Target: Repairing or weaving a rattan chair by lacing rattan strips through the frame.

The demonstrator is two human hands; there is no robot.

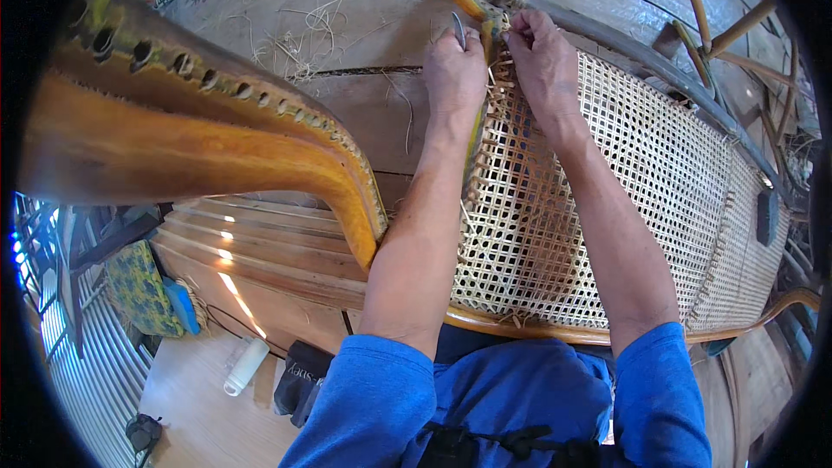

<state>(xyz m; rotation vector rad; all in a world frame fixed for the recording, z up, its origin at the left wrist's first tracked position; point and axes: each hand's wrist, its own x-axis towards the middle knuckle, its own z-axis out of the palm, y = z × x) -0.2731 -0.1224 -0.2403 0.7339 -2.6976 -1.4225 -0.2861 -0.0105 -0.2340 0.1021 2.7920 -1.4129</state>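
Observation:
A woven cane panel (pixel 598 199) in an open lattice stretches across the wooden chair frame in front of me. Along its left side runs a narrow wooden rail (pixel 476 134), with short cane ends sticking out beside it. My left hand (pixel 455 74) is closed around a slim grey metal tool (pixel 458 28), whose lower part is hidden in the fingers. It rests by the rail's far end. Just across the rail, my right hand (pixel 544 61) pinches at the panel's far left corner. A cane strand (pixel 506 24) shows at its fingertips, though the exact grip is partly hidden.
A curved orange-brown wooden piece (pixel 199 143) with a row of holes rises at the left. Loose cane strands (pixel 303 35) lie on the plank floor. Wooden poles (pixel 741 30) stand at the far right. A pale bottle (pixel 246 367) and dark bag (pixel 299 373) lie lower left.

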